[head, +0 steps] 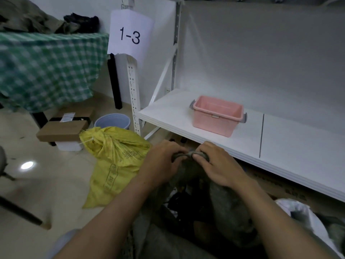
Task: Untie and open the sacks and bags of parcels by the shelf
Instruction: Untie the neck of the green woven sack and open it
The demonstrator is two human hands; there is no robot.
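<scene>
Both hands were closed on the same small spot. The left hand [160, 161] had its fingers curled over one side of the knotted neck [183, 156] of the grey sack [229, 208]. The right hand [218, 165] pinched the other side, thumb pressed on top. With the two hands facing each other and almost touching, this looked like a hold for working a tight knot loose: one side braced while the other picked at it. Whether the knot had begun to give could not be told, since the fingers covered most of it.

The grey sack stood upright in the near centre, between the person's forearms, with its neck lifted to where both hands could reach it. Dark contents showed at a gap lower down on it.

Just to its left, the yellow sack [115, 159] lay slumped on the floor, its top bunched and bound with a white tie [86, 142]; it probably came next. A white bag [298, 208] sat at the near right.

Just beyond the hands ran the front edge of the white shelf [280, 146], which held a pink basket [217, 116]. Farther left were a blue bucket [112, 121], a cardboard box [62, 129] and a paper sign [129, 34] marked 1-3.
</scene>
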